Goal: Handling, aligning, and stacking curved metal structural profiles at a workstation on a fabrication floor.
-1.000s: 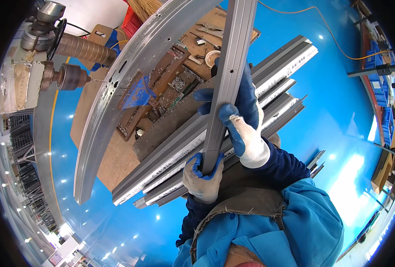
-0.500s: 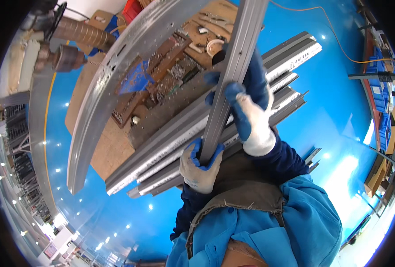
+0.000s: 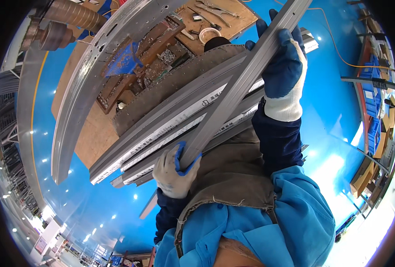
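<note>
A long grey metal profile (image 3: 233, 100) slants across in front of me, its upper end leaning to the right and running out of view. Gloved in white and blue, my left hand (image 3: 174, 174) is closed round its lower part. Further up, my right hand (image 3: 286, 71) grips the same profile, thumb on the front face and fingertips showing past the far edge. Beneath it lie several more grey profiles (image 3: 137, 149) with printed white film on them, side by side.
Left of the wooden table (image 3: 93, 133), a drill chuck (image 3: 57, 36) with a bit points at a large profile (image 3: 79, 84) with holes. A blue plastic piece (image 3: 124, 62), metal shavings (image 3: 167, 55), a round dish (image 3: 209, 34) and pliers (image 3: 219, 10) are on the table. Blue bins (image 3: 371, 104) stand at right.
The held profile has tilted further to the right. My right hand has moved up and right, and closed round it; my left hand has shifted left and slightly down, still gripping.
</note>
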The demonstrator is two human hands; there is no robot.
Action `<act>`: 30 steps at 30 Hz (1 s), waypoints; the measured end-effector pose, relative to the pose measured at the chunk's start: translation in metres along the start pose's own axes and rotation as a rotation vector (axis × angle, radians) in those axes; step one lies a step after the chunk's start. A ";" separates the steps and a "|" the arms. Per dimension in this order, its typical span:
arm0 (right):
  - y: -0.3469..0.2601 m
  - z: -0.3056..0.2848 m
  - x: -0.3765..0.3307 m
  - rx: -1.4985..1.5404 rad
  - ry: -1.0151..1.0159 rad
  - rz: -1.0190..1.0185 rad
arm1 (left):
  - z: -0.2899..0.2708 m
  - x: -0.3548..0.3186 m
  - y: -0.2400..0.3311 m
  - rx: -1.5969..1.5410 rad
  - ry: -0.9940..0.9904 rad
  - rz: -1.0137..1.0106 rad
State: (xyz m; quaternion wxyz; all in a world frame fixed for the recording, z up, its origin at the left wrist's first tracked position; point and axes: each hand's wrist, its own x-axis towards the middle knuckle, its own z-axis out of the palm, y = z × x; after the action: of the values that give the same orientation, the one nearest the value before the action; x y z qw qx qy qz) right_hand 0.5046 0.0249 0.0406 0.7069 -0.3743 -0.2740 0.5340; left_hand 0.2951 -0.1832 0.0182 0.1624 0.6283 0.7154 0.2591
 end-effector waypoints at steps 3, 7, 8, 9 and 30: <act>-0.004 -0.010 0.004 0.047 -0.028 0.009 | -0.008 0.006 0.004 0.021 -0.015 0.025; -0.011 -0.009 0.008 0.269 -0.040 0.099 | -0.012 0.018 0.003 0.025 -0.033 0.045; -0.012 -0.011 0.009 0.270 -0.039 0.098 | -0.012 0.020 0.002 0.025 -0.033 0.046; -0.012 -0.012 0.010 0.273 -0.060 0.091 | -0.011 0.022 0.000 0.027 -0.020 0.064; 0.011 0.024 -0.017 0.153 -0.230 -0.095 | -0.039 0.018 -0.052 0.058 0.060 -0.084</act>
State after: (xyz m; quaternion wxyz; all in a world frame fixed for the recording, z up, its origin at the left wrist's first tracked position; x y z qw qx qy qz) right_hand 0.4749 0.0161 0.0454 0.7218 -0.2424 -0.3293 0.5585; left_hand 0.2284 -0.1762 0.0216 0.1333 0.5941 0.7529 0.2499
